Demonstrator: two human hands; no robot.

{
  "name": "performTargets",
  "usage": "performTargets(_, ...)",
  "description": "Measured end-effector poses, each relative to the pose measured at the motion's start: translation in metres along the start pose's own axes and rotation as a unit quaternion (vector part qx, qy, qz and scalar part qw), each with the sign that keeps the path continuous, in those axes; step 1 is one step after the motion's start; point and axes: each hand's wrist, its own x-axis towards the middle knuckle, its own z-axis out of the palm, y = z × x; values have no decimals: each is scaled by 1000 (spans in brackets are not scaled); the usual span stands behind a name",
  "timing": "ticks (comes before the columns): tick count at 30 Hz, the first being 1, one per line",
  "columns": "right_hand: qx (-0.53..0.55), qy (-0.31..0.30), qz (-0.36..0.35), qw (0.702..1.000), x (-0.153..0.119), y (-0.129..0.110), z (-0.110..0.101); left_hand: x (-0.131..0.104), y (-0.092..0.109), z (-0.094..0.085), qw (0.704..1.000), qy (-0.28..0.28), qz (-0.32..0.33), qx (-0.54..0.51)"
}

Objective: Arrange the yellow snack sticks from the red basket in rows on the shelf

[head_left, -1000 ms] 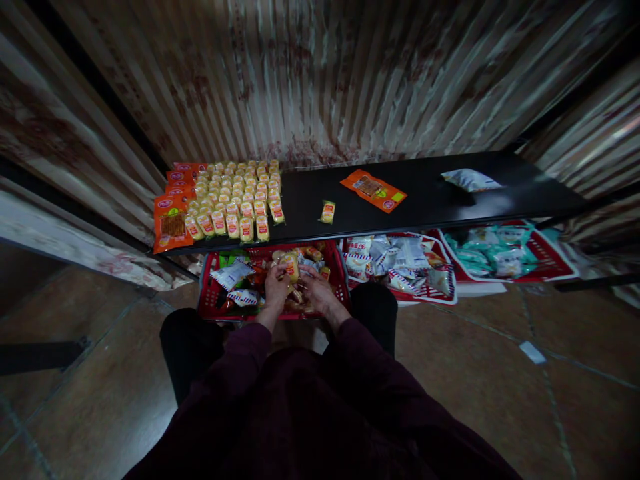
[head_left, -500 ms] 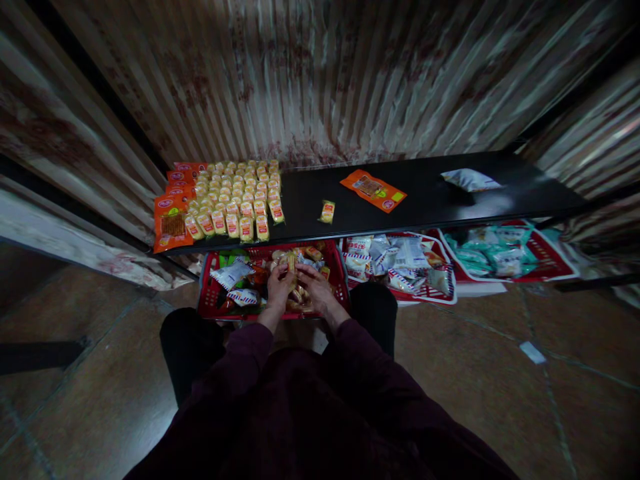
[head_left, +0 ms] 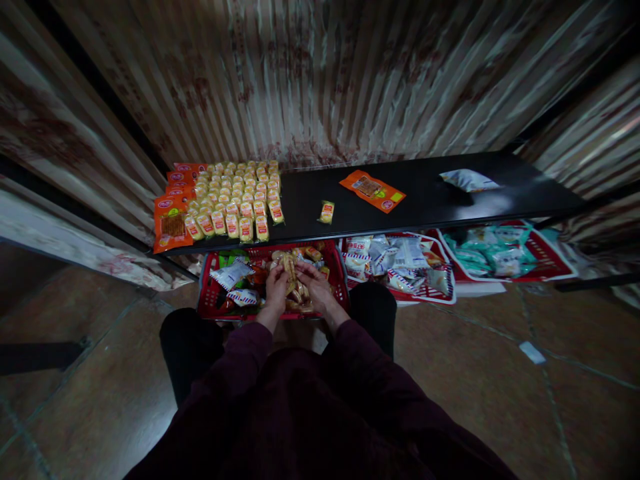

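Note:
Both my hands are over a red basket packed with snack packets. Between them is a small wrapped yellow cake, tilted upright. My left hand grips it from the left side. The fingers of my right hand are bent against its right side. Beneath lie more wrapped cakes, partly covered by my hands. A white-and-blue packet rests in the basket's left part. On the black shelf above, rows of wrapped yellow cakes stand close together.
Orange snack packets line the shelf's left end. A single cake, one orange packet and a white packet lie farther right. Two more red baskets stand below, holding white packets and teal packets. A pleated curtain hangs behind.
The cake between my hands has turned slightly and shows more of its face. My right fingers have shifted a little. The shelf's contents stay as they were.

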Motion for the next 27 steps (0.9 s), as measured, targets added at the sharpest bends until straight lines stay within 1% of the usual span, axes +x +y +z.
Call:
performTargets(4, -16, 26, 9, 999, -1, 0, 0, -1, 3, 3, 997, 16, -47, -64)
performTargets(8, -35, 34, 4, 999, -1, 0, 1, -2, 5, 4, 990, 14, -81, -117)
performTargets(13, -54, 35, -4, 998, 1, 1, 0, -1, 5, 2, 985, -1, -107, -135)
performTargets(18, -58, 32, -9, 998, 0, 1, -1, -2, 5, 3, 986, 2, -97, -134)
performTargets(22, -57, 40, -26, 997, 0, 1, 0, -2, 5, 3, 987, -6, -86, -135)
performTargets(27, -56, 40, -11, 998, -1, 0, 1, -1, 4, 1, 986, -2, -98, -135)
